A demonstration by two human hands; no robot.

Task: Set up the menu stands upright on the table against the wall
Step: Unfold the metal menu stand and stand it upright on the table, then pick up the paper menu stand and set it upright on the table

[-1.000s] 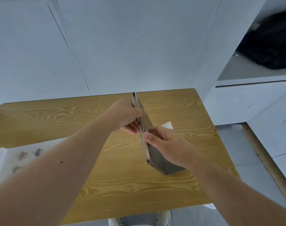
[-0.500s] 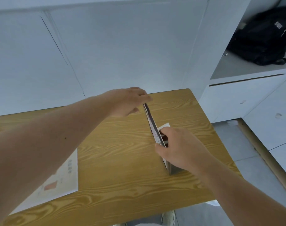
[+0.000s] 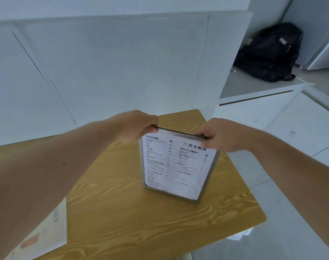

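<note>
Far left near corner: loose printed sheet (image 3: 45, 235) lies flat on the table (image 3: 122, 218), partly off the frame edge. Can't tell if it belongs in a stand; no second stand in view.

Left hand (image 3: 135, 124): fingers closed, pinching the top left corner of the menu stand (image 3: 175, 166). Thumb on the near face, the rest wrapped over the top edge.

The stand is upright, printed face toward the camera, base at or just above the wood toward the right side of the table. Contact at the base not clear from this angle. It sits skewed: the right end is nearer than the left, so it isn't parallel to the wall (image 3: 103, 72). It's mid-table, well apart from the wall, with a bare strip of tabletop behind it.

Right hand (image 3: 218, 136): fingers pressed together, pinching the top right corner of the same stand.

Progress, my read:
- Done: this stand is loaded with its menu and held vertical.
- Left: push it to the far edge, square it to the wall, let go.
- "Stands" is plural, so likely more to do, but only one is visible here.
- Call it partway through the first one.

Black backpack (image 3: 270, 53) on the ledge at far right, not involved.
</note>
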